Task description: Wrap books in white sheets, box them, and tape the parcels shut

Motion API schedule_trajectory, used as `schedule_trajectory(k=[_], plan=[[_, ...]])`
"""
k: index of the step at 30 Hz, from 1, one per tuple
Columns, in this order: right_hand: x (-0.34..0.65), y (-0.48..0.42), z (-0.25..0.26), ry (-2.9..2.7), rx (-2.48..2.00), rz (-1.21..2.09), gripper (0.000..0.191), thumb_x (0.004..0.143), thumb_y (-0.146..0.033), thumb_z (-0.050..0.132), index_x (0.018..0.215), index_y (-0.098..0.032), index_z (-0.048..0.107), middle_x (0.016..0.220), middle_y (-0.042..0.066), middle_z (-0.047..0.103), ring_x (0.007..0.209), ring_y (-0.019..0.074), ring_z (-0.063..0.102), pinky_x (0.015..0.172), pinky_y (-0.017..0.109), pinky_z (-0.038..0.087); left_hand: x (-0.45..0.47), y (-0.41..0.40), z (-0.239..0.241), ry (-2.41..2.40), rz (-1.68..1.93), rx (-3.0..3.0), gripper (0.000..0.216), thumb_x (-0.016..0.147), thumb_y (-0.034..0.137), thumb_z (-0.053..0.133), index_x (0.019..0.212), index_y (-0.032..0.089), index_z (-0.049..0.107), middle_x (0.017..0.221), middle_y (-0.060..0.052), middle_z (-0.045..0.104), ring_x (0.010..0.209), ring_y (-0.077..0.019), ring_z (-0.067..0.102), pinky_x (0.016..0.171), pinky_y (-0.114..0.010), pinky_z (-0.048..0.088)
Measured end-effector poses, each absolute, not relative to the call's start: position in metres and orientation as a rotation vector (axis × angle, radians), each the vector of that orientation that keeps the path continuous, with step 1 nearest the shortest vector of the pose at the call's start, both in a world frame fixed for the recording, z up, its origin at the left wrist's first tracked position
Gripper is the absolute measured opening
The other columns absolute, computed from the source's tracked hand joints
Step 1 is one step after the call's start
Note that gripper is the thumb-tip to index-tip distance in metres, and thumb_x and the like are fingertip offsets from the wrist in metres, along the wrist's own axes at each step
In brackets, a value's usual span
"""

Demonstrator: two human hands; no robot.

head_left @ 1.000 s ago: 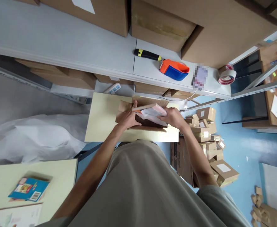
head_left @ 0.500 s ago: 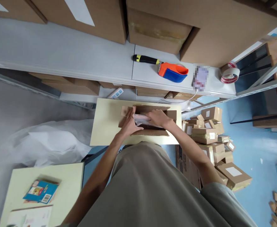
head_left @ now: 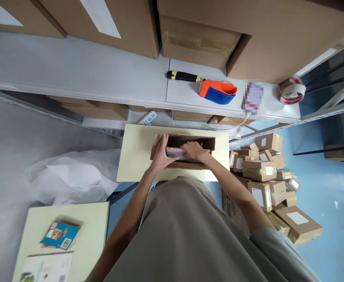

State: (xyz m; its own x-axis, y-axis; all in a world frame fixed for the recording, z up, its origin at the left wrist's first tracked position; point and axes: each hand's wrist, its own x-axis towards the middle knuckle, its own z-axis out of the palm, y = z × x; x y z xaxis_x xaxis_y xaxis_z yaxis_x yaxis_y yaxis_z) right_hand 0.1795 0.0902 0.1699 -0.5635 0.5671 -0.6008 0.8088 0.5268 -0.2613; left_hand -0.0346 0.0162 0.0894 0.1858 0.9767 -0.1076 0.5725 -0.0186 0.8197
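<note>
An open cardboard box [head_left: 211, 143] sits on a pale yellow table [head_left: 133, 156] in front of me. Inside it lies a flat package in clear, shiny wrap [head_left: 174, 153]; its exact contents cannot be made out. My left hand [head_left: 160, 156] is spread over the box's left end, thumb and fingers apart on either side of the package's end. With curled fingers my right hand [head_left: 194, 150] grips the package from above, near its middle. Part of the package and the box's inside is hidden by my hands.
On the grey shelf [head_left: 116, 66] ahead lie an orange and blue tape dispenser [head_left: 219, 93] with black handle, a blurred-out phone [head_left: 252, 98] and tape rolls [head_left: 292, 94]. Cartons [head_left: 260, 170] are piled on the floor right. Blue packets [head_left: 60, 235] lie on a second table, lower left.
The package has gone lower into the box, with my right hand moving down on it. The box flaps stand out less. The whole view has shifted slightly.
</note>
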Motion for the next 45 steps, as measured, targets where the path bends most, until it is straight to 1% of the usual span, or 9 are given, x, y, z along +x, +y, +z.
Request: schedule_trajectory(k=[6, 10, 14, 21, 28, 32, 39, 42, 45], plan=[[0.177, 0.085, 0.137, 2.162, 1.268, -0.733, 0.036, 0.105, -0.017, 0.067, 0.140, -0.013, 0.075, 0.136, 0.021, 0.079, 0.130, 0.0328, 0.076, 0.099, 0.037, 0.061, -0.033, 0.016, 0.092, 1.491, 0.642, 1.712, 0.140, 0.085, 0.043, 0.094, 0.181, 0.031, -0.006, 0.187, -0.018, 0.022, 0.173, -0.0353, 0.024, 0.137, -0.053, 0.035], [0.199, 0.067, 0.145, 2.180, 1.431, -0.658, 0.047, 0.111, -0.025, 0.059, 0.157, -0.012, 0.061, 0.143, 0.026, 0.074, 0.133, 0.0348, 0.073, 0.108, 0.043, 0.057, -0.033, 0.005, 0.101, 1.730, 0.633, 1.758, 0.125, 0.090, 0.047, 0.090, 0.182, 0.030, 0.007, 0.184, -0.019, 0.030, 0.173, -0.0415, 0.021, 0.139, -0.065, 0.024], [0.242, 0.050, 0.167, 2.290, 1.732, -0.525, 0.054, 0.113, -0.027, 0.053, 0.166, -0.015, 0.053, 0.148, 0.024, 0.070, 0.137, 0.0352, 0.066, 0.118, 0.046, 0.049, -0.032, -0.013, 0.107, 2.023, 0.662, 1.646, 0.122, 0.090, 0.054, 0.087, 0.181, 0.027, 0.011, 0.187, -0.022, 0.016, 0.174, -0.0494, 0.008, 0.136, -0.077, 0.016], [0.291, 0.076, 0.176, 2.262, 2.128, -0.375, 0.061, 0.111, -0.032, 0.053, 0.171, -0.023, 0.048, 0.169, 0.025, 0.045, 0.151, 0.0453, 0.046, 0.119, 0.059, 0.047, -0.013, -0.023, 0.111, 1.762, 0.589, 1.727, 0.103, 0.099, 0.053, 0.076, 0.180, 0.028, 0.017, 0.187, -0.017, 0.022, 0.172, -0.0400, 0.028, 0.138, -0.061, 0.032], [0.290, 0.084, 0.152, 2.205, 2.252, -0.699, 0.073, 0.114, -0.045, 0.044, 0.180, -0.018, 0.024, 0.166, 0.028, 0.047, 0.117, 0.0381, 0.075, 0.103, 0.051, 0.060, -0.004, -0.001, 0.109, 1.400, 0.336, 1.802, 0.104, 0.096, 0.073, 0.071, 0.178, 0.022, 0.030, 0.187, -0.020, 0.020, 0.174, -0.0411, 0.015, 0.139, -0.061, 0.025], [0.287, 0.068, 0.133, 2.305, 2.194, -1.062, 0.064, 0.117, -0.052, 0.039, 0.170, -0.017, 0.042, 0.159, 0.025, 0.058, 0.123, 0.0344, 0.076, 0.104, 0.047, 0.061, -0.013, -0.004, 0.107, 1.342, 0.228, 1.773, 0.128, 0.072, 0.076, 0.091, 0.175, 0.023, 0.036, 0.187, -0.019, 0.019, 0.174, -0.0436, 0.011, 0.140, -0.060, 0.025], [0.303, 0.049, 0.116, 2.369, 2.216, -1.146, 0.047, 0.111, -0.046, 0.057, 0.149, -0.022, 0.070, 0.169, 0.017, 0.054, 0.154, 0.0344, 0.054, 0.124, 0.052, 0.051, -0.028, -0.001, 0.108, 1.661, 0.430, 1.579, 0.077, 0.089, 0.057, 0.085, 0.155, 0.027, 0.059, 0.154, -0.014, 0.069, 0.141, -0.0365, 0.069, 0.120, -0.051, 0.057], [0.315, 0.040, 0.107, 2.321, 2.276, -1.210, 0.040, 0.109, -0.046, 0.063, 0.138, -0.023, 0.079, 0.169, 0.016, 0.057, 0.154, 0.0354, 0.055, 0.125, 0.053, 0.052, -0.029, 0.015, 0.100, 1.918, 0.543, 1.504, 0.082, 0.091, 0.047, 0.085, 0.161, 0.022, 0.050, 0.156, -0.019, 0.064, 0.132, -0.0367, 0.073, 0.111, -0.051, 0.063], [0.319, 0.028, 0.094, 2.217, 2.296, -1.488, 0.045, 0.110, -0.043, 0.061, 0.148, -0.023, 0.074, 0.171, 0.014, 0.056, 0.150, 0.0309, 0.062, 0.114, 0.046, 0.062, -0.026, 0.029, 0.090, 1.864, 0.532, 1.597, 0.066, 0.097, 0.034, 0.078, 0.159, 0.024, 0.056, 0.163, -0.016, 0.059, 0.142, -0.0345, 0.067, 0.118, -0.048, 0.058]])
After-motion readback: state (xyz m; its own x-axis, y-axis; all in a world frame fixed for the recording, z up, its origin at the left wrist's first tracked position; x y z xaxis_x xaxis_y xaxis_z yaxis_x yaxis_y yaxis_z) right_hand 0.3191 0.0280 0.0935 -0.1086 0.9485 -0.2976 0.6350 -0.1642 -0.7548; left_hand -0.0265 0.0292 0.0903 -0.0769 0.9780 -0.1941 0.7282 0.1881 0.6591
